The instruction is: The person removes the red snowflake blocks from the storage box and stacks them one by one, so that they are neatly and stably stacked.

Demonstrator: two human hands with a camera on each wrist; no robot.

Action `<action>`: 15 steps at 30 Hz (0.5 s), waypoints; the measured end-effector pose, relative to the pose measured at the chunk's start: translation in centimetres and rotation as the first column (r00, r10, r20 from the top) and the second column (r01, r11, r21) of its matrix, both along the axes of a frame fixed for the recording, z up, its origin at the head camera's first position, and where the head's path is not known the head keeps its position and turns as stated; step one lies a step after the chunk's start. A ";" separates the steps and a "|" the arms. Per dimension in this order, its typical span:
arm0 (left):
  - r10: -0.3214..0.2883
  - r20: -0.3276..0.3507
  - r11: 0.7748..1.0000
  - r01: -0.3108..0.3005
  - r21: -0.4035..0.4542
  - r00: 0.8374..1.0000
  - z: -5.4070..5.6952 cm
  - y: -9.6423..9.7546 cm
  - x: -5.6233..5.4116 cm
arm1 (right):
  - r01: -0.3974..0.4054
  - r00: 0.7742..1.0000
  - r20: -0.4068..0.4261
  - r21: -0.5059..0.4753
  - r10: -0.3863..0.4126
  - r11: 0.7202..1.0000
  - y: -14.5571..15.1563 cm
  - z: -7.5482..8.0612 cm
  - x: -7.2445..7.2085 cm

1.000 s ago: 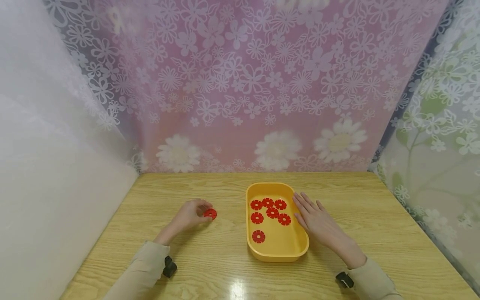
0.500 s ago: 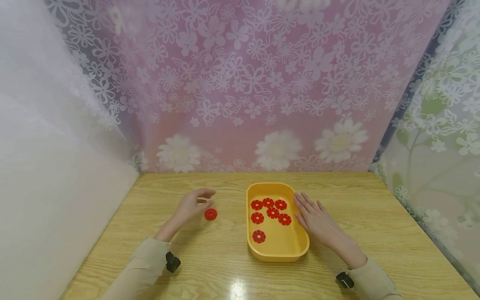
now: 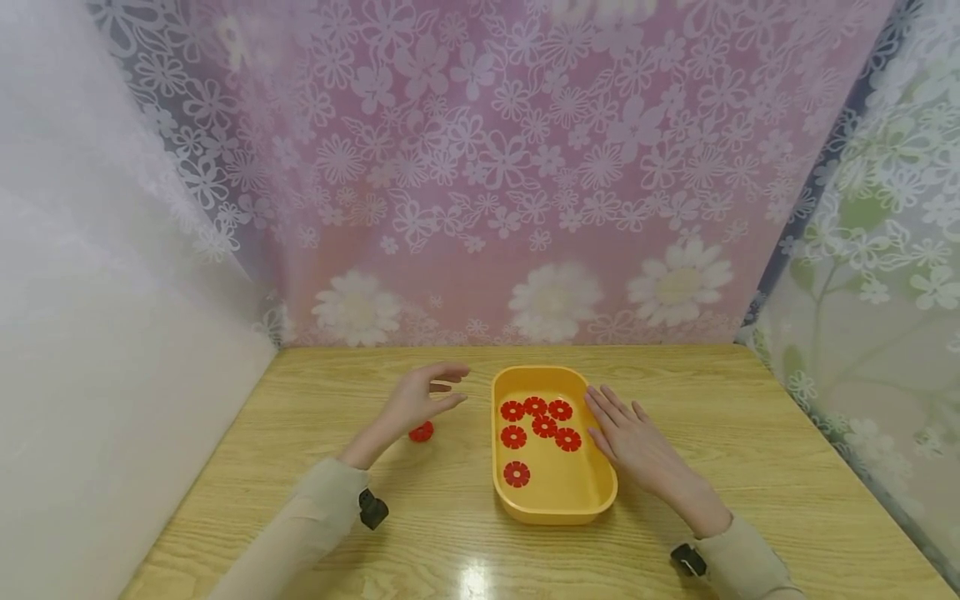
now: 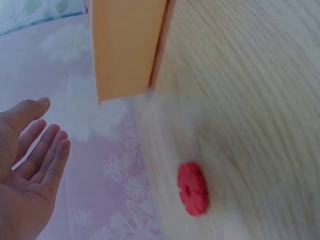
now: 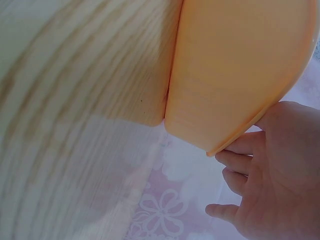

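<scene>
Head view, left hand (image 3: 416, 398): fingers parted, grasping nothing.
Red notched piece (image 4: 193, 189): on wooden table (image 3: 420, 517), left of yellow tray (image 3: 570, 487).
Right hand (image 3: 639, 446): fingers straight, touching yellow tray.
Tray contents: seven red discs (image 3: 517, 467).

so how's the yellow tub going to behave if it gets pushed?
Likely slides rather than tips: the yellow tub is low and broad, sitting flat on the table. Probably stiff, since its thin walls stand straight without sagging. The red discs may skid on a sharp shove, as they look loose on its smooth floor.
</scene>
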State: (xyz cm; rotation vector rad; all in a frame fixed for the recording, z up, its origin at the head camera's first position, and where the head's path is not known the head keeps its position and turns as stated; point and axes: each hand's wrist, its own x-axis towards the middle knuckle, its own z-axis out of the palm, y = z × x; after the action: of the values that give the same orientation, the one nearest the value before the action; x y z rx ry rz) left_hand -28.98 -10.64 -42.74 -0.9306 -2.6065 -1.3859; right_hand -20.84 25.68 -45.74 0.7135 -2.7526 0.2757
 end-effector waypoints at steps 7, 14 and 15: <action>-0.099 -0.039 0.994 0.097 -0.047 0.994 0.7 3.2 -0.4 | -0.003 1.000 -0.014 0.002 0.003 1.000 0.0 -0.1 0.0; -0.202 -0.028 0.963 0.193 -0.191 0.979 1.1 6.2 -0.1 | 0.023 0.999 0.025 0.036 -0.024 0.999 -0.1 0.4 0.2; -0.218 -0.026 0.954 0.207 -0.216 0.976 1.1 6.6 0.0 | 0.029 0.999 0.030 0.041 -0.030 0.999 -0.2 0.5 0.3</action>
State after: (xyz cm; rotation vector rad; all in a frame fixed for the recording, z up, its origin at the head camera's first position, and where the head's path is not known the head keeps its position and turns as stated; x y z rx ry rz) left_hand -28.96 -4.01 -41.61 -1.2905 -2.7235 -1.1183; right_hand -20.57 25.52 -45.24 0.6838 -2.8023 0.2269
